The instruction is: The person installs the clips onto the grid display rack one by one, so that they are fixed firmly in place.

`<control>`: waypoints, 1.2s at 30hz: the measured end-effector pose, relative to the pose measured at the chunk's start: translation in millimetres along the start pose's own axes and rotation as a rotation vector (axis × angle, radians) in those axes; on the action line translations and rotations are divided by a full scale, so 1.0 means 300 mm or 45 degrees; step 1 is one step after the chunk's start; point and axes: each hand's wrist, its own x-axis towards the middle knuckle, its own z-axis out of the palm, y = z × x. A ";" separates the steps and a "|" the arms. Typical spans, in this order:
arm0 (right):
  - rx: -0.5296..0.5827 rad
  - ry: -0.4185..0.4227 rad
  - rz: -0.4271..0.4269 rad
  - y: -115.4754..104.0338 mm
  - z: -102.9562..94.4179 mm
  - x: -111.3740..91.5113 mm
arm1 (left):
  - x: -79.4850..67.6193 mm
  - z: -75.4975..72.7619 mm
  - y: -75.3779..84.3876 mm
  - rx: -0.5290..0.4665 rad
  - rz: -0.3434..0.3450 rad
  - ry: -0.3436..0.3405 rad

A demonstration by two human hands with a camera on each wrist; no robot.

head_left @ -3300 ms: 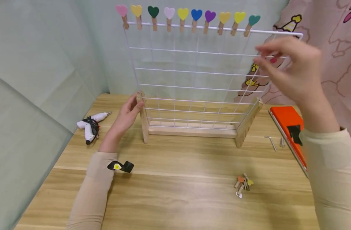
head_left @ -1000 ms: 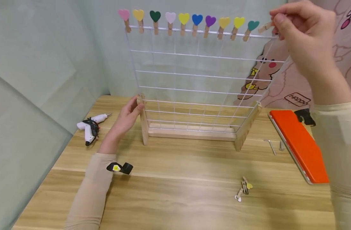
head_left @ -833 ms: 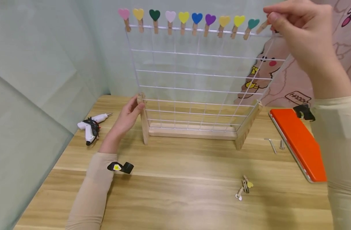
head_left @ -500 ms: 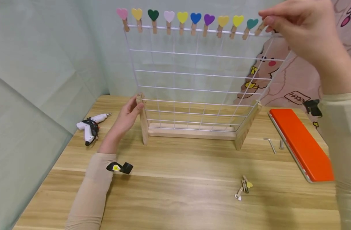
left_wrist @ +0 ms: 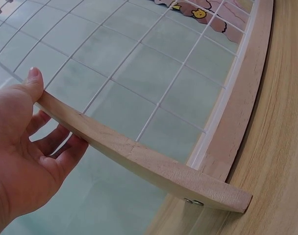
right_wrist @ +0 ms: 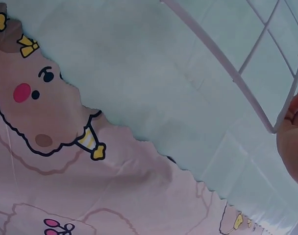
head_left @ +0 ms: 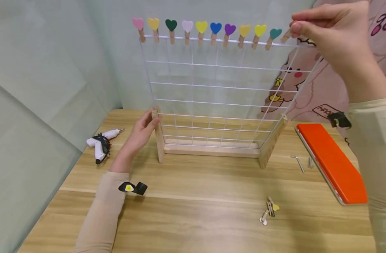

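In the head view my left hand (head_left: pixel 142 131) grips the left wooden upright (head_left: pixel 159 140) of a stand holding a white wire grid (head_left: pixel 216 86). The left wrist view shows the thumb and curled fingers about that upright (left_wrist: pixel 139 152). My right hand (head_left: pixel 341 42) pinches a small wooden clothespin (head_left: pixel 286 36) at the right of the grid's top wire, its decorated end hidden by the fingers. Heart-topped clothespins in several colours line that wire, ending with a teal heart clothespin (head_left: pixel 274 37). The right wrist view catches my right hand (right_wrist: pixel 296 142) at its edge, beside the grid's corner.
Loose heart clothespins (head_left: pixel 270 207) lie on the table at front right. Further right are a hex key (head_left: pixel 298 164), a bolt (head_left: pixel 310 162) and an orange case (head_left: pixel 332 163). A white glue gun (head_left: pixel 101 142) with wrapped black cord lies at left. A patterned curtain (head_left: pixel 309 91) hangs behind.
An orange-heart clothespin has left the table pile. My right hand, earlier seen without a clothespin, now holds one and has brought it left to the top wire. The left hand stays put.
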 end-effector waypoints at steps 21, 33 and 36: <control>-0.236 -0.158 -0.012 -0.009 0.017 -0.008 | 0.009 0.000 -0.008 -0.002 0.015 0.021; -0.298 -0.150 -0.029 0.002 0.007 -0.034 | 0.013 0.002 -0.011 -0.014 0.033 0.010; -0.320 -0.069 -0.153 0.013 0.004 -0.061 | 0.014 0.001 -0.008 -0.013 0.028 0.014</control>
